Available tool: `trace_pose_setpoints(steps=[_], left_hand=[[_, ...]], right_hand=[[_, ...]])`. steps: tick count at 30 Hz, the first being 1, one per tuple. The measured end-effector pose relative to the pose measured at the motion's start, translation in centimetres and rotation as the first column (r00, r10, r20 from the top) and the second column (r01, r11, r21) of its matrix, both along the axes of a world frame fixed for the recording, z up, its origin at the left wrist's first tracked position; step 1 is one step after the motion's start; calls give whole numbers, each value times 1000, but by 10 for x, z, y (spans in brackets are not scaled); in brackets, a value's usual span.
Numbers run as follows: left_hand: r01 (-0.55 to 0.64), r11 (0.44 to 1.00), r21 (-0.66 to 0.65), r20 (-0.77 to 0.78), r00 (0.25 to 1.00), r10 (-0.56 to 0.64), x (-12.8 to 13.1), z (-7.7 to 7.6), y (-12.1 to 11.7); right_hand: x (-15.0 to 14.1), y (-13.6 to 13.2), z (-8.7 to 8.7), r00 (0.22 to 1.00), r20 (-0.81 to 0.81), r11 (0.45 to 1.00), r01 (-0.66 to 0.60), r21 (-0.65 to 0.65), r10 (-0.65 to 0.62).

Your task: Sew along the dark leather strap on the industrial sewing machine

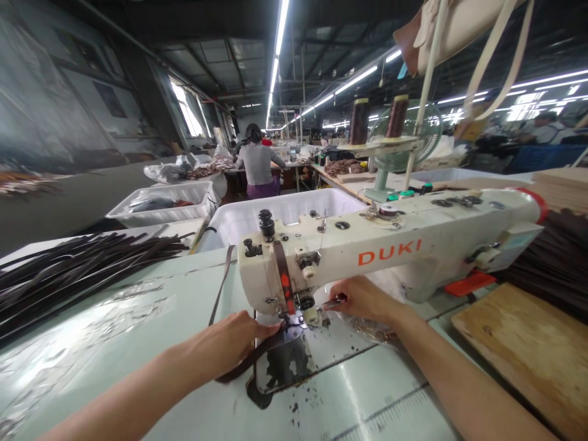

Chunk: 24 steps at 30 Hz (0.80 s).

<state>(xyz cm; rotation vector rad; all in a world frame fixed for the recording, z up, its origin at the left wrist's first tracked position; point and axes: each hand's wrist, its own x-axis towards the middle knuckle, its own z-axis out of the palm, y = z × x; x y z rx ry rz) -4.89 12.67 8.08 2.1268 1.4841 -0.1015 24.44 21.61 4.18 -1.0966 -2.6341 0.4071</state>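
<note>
A white sewing machine (390,248) marked DUKI stands on a pale green table (138,318). My left hand (234,340) lies on a dark brown strap (250,361), fingers closed over it, pressing it toward the needle and presser foot (294,315). The strap runs up past the machine head (225,275). My right hand (361,298) sits behind the needle under the machine arm, pinching a small metal tool (333,302) that I cannot name.
A pile of dark straps (78,263) lies at the left. White bins (285,211) (165,202) stand behind the machine. A wooden board (533,349) is at the right, a green fan (404,141) and thread cones (361,119) behind. A person (257,162) works further back.
</note>
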Motion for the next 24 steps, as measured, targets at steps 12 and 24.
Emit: trace_pose_setpoints(steps=[12,24], left_hand=[[129,869,478,-139,988,-70,29,-27,-46],[330,546,770,-383,924,-18,59,-123,-79]], right_hand=[[1,-1,-3,1000,26,999,8,41,-9],[1,-2,2,997,47,998,60,16,-61]])
